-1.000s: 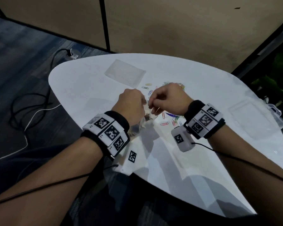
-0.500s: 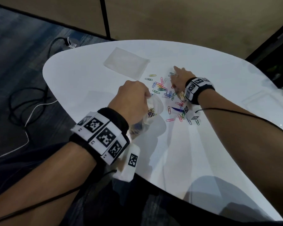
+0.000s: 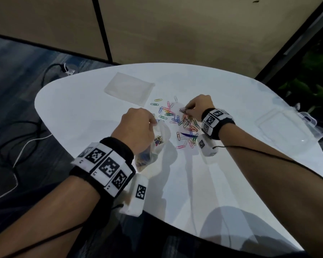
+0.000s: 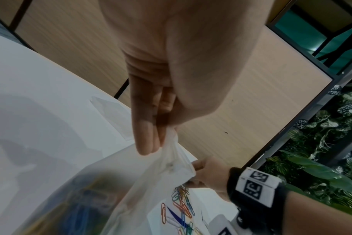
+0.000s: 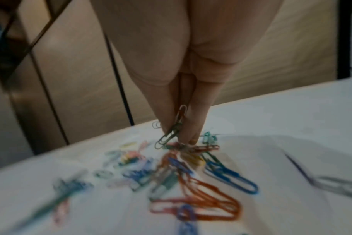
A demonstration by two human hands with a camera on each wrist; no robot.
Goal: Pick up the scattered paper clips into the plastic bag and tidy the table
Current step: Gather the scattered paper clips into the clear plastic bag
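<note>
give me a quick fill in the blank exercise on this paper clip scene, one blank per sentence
1. The left hand holds the plastic bag by its ____.
2. The right hand pinches a few ____ above the pile of paper clips.
3. The table under them is ____ in colour.
4. A second clear bag lies ____ on the table, beyond the left hand.

Missing words: rim; paper clips; white; flat

Tan panel wall [image 3: 175,30], dark carpet [image 3: 17,75], cables [image 3: 11,138], leafy plants [image 3: 309,94].
</note>
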